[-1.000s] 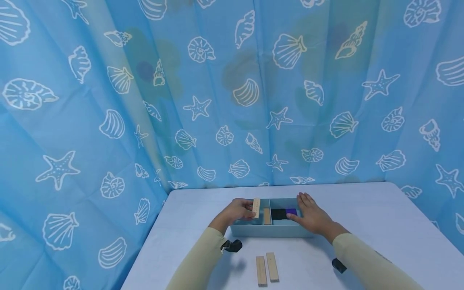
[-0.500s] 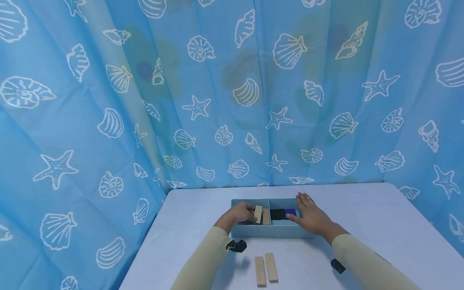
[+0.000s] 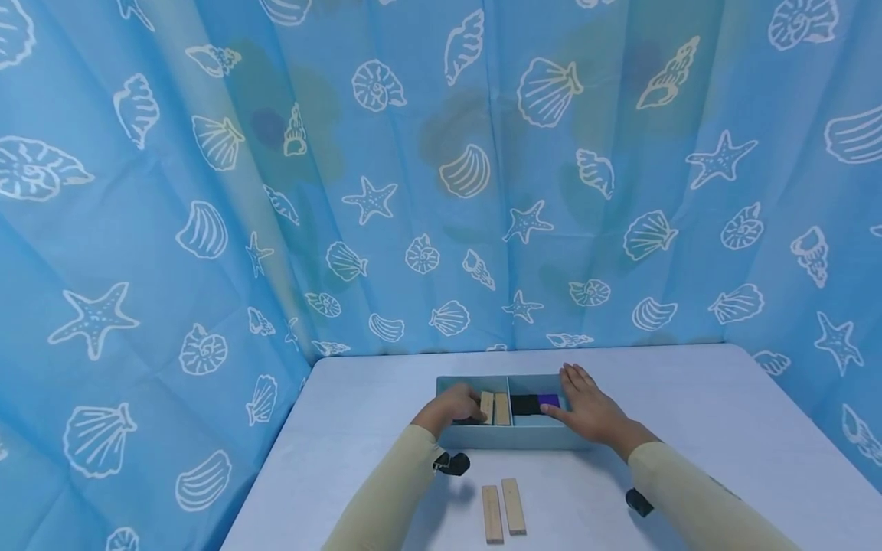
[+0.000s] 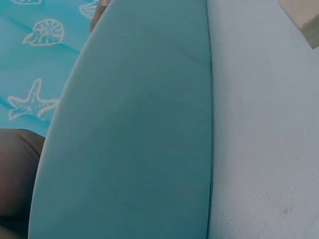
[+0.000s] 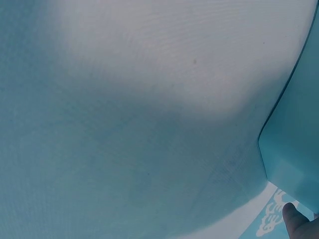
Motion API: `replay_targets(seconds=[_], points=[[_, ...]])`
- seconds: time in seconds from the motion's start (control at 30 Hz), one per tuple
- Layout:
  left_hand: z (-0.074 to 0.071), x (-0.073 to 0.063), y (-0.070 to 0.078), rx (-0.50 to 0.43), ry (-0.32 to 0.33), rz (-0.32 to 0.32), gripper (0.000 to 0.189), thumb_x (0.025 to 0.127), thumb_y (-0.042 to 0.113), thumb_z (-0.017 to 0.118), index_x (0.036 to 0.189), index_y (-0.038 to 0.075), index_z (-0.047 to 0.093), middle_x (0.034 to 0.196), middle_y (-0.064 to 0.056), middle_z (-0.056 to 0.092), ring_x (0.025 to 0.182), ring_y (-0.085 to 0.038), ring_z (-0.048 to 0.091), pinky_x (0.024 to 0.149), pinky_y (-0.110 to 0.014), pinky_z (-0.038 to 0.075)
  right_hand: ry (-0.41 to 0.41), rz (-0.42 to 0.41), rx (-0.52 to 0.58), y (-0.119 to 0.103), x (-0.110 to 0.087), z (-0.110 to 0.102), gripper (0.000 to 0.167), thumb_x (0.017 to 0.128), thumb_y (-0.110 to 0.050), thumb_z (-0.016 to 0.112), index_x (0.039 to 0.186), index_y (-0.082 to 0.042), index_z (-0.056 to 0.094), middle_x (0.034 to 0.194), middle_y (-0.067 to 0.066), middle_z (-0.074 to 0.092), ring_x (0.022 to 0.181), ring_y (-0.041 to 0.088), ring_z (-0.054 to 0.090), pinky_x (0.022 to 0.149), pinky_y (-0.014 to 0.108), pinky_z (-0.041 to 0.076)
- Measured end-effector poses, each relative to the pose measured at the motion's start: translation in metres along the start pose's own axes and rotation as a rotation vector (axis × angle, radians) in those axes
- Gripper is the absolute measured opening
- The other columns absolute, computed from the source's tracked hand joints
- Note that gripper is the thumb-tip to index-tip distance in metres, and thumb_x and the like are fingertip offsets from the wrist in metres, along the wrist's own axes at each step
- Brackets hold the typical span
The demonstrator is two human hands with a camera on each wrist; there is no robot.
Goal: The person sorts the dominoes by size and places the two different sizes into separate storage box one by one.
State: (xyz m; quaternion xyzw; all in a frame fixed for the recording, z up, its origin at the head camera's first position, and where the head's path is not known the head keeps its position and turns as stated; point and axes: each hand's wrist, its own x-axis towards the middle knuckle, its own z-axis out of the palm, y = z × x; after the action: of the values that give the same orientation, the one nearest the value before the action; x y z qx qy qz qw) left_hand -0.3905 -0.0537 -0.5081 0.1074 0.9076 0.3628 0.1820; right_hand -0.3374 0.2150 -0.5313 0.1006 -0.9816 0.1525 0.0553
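My left hand (image 3: pixel 453 407) reaches into the left compartment of a blue-grey two-part box (image 3: pixel 517 438) and pinches a wooden block (image 3: pixel 488 404) low inside it. Beside that piece, close to the divider, lies a second wooden block (image 3: pixel 502 410). My right hand (image 3: pixel 591 407) rests on the box's right end with fingers straight and the thumb over the inside. A black item (image 3: pixel 525 405) and a purple item (image 3: pixel 549 400) sit in the right compartment; their kind cannot be made out. In the left wrist view the box wall (image 4: pixel 139 124) hides most of the hand.
Two more wooden blocks, a left one (image 3: pixel 492 514) and a right one (image 3: pixel 514 506), lie side by side on the white table (image 3: pixel 372 428) in front of the box. A blue curtain (image 3: pixel 413 191) with shell prints hangs behind the table and along its sides.
My left hand has lowered the wooden block from above the box into the left compartment, where it now lies alongside the other block. My right hand has stayed on the box.
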Motion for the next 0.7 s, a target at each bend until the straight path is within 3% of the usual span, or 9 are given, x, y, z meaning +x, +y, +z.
replay_targets(seconds=[0.27,0.7], points=[[0.004,0.003,0.002,0.045,0.027,0.011,0.016,0.086,0.013,0.074,0.099,0.003,0.071,0.086,-0.001,0.063,0.081,-0.02,0.058,0.083,-0.044,0.051,-0.002,0.006,0.006,-0.001,0.001,-0.001,0.1,0.09,-0.067,0.049,0.15,0.008,0.021,0.157,0.027,0.015,0.144,0.044,0.007,0.113,0.057,0.014],[0.011,0.005,0.004,0.066,0.056,0.032,0.02,0.085,0.013,0.075,0.101,0.002,0.071,0.085,-0.001,0.062,0.081,-0.02,0.058,0.083,-0.044,0.051,0.009,0.001,0.028,0.0,-0.001,0.001,0.096,0.092,-0.062,0.052,0.15,0.008,0.021,0.157,0.027,0.016,0.144,0.044,0.008,0.112,0.058,0.014]])
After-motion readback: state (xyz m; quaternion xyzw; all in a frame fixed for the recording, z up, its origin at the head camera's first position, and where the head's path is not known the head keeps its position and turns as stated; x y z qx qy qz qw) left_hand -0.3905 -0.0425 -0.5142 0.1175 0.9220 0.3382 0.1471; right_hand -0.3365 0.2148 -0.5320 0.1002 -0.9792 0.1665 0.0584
